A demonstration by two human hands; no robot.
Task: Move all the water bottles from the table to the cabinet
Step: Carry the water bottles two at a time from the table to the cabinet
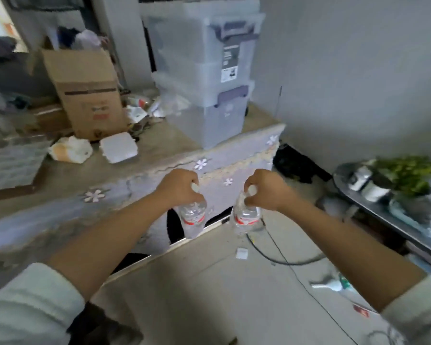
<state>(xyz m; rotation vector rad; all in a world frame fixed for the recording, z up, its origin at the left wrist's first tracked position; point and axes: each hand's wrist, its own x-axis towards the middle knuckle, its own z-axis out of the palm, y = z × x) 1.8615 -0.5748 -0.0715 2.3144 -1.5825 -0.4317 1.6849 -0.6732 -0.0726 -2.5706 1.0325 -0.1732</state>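
Bottles hang by their necks, left bottle (192, 217) in my left hand (178, 188), right bottle (245, 217) at three o'clock in my right hand (264, 189); heavy, slippery, I judge.

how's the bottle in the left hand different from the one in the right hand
The left bottle hangs over the table's edge; the right bottle hangs over the floor. The left hand covers the neck; the right hand leaves it showing. Both are clear, red-labelled, gripped near the cap.
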